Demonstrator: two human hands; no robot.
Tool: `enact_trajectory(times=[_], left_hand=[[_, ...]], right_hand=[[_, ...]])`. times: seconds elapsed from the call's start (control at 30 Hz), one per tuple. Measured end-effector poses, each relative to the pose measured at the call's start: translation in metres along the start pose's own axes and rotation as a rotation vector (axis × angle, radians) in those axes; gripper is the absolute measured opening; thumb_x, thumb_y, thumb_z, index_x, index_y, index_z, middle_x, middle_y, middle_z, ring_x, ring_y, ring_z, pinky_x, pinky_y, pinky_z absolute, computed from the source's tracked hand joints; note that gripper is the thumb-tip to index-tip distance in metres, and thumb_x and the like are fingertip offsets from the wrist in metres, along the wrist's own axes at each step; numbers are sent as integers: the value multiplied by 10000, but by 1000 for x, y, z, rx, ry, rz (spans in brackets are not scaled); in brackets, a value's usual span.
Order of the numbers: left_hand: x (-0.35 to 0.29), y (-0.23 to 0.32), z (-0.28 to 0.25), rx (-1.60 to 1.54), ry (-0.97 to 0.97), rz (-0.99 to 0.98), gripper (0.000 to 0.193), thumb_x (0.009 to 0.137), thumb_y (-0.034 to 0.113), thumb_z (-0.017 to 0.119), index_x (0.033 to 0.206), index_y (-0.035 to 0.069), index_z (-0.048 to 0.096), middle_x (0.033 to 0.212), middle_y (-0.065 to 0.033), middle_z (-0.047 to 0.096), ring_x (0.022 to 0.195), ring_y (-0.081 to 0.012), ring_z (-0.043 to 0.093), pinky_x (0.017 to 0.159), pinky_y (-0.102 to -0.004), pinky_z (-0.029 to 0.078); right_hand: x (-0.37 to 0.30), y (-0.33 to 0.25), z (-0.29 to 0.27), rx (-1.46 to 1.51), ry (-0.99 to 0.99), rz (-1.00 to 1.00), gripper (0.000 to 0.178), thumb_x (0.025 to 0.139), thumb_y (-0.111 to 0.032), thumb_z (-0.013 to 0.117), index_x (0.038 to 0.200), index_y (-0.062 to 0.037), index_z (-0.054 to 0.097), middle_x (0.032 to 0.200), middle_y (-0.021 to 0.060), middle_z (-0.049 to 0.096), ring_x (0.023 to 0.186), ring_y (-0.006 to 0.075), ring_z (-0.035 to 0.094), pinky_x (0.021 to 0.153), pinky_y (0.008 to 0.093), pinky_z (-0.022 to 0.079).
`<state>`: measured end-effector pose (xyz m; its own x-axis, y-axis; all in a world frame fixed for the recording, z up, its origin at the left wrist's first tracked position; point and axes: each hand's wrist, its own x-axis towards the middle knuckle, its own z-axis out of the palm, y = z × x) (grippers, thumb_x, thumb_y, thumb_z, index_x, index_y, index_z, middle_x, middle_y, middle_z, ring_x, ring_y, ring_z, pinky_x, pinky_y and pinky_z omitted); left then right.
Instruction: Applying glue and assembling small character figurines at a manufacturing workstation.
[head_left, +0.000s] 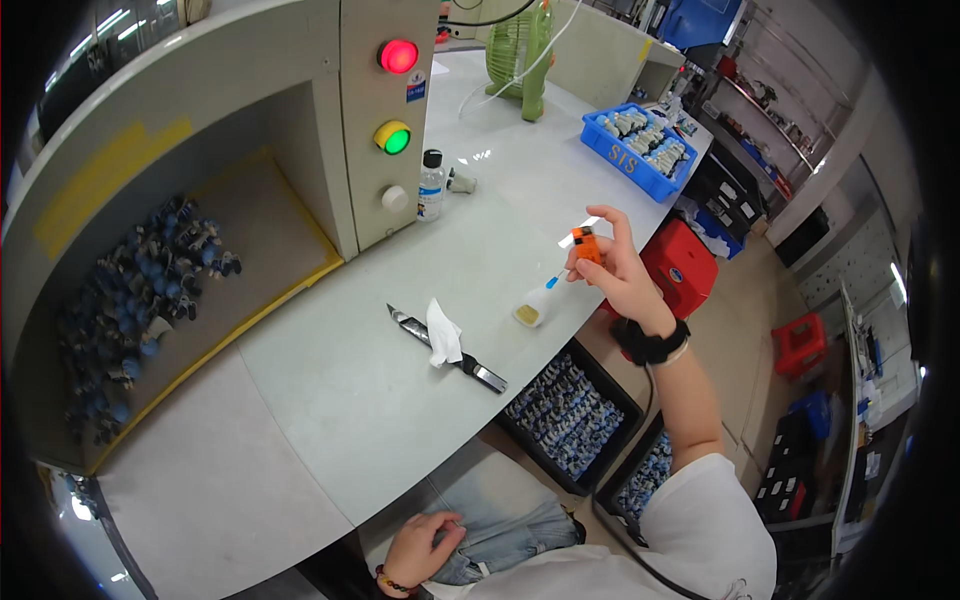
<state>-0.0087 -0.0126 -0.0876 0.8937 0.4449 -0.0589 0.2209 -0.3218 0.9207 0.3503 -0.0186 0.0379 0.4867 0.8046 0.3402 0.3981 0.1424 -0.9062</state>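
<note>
My right hand [628,282] is raised over the right edge of the table, with thumb and fingers closed on a small orange and black object [586,244] whose kind I cannot make out. Just below the fingertips, a thin stick with a blue part [552,282] slants above a small clear container [529,314] with yellowish contents. I cannot tell whether the stick touches my fingers. My left hand [424,548] lies on my lap against the blue jeans, fingers loosely bent, with nothing seen in it. On the table, a dark-handled craft knife [484,375] lies under a crumpled white tissue [443,334].
At left, a grey machine [375,230] with lit buttons holds a heap of small blue figures [150,290]. A bottle [430,188], green fan [520,62] and blue tray [628,172] stand farther back. Black crates [572,415] and a red stool [680,262] are beside the table.
</note>
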Motion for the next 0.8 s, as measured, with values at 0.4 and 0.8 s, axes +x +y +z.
enact_trajectory(times=[0.4, 0.8], left_hand=[[7, -11, 5, -2, -24, -122, 217, 746, 201, 574, 905, 54, 570, 720, -91, 580, 669, -260, 571, 586, -311, 445], [8, -11, 7, 41, -31, -145, 213, 748, 187, 567, 900, 38, 575, 714, -106, 571, 654, -238, 571, 592, -290, 441]], right_hand=[[-10, -11, -5, -57, -144, 149, 262, 843, -232, 380, 831, -5, 509, 541, -37, 368, 472, 35, 308, 447, 179, 233], [-8, -23, 6, -2, 3, 96, 293, 873, -281, 389, 778, -29, 504, 607, 5, 476, 501, 42, 374, 457, 175, 288]])
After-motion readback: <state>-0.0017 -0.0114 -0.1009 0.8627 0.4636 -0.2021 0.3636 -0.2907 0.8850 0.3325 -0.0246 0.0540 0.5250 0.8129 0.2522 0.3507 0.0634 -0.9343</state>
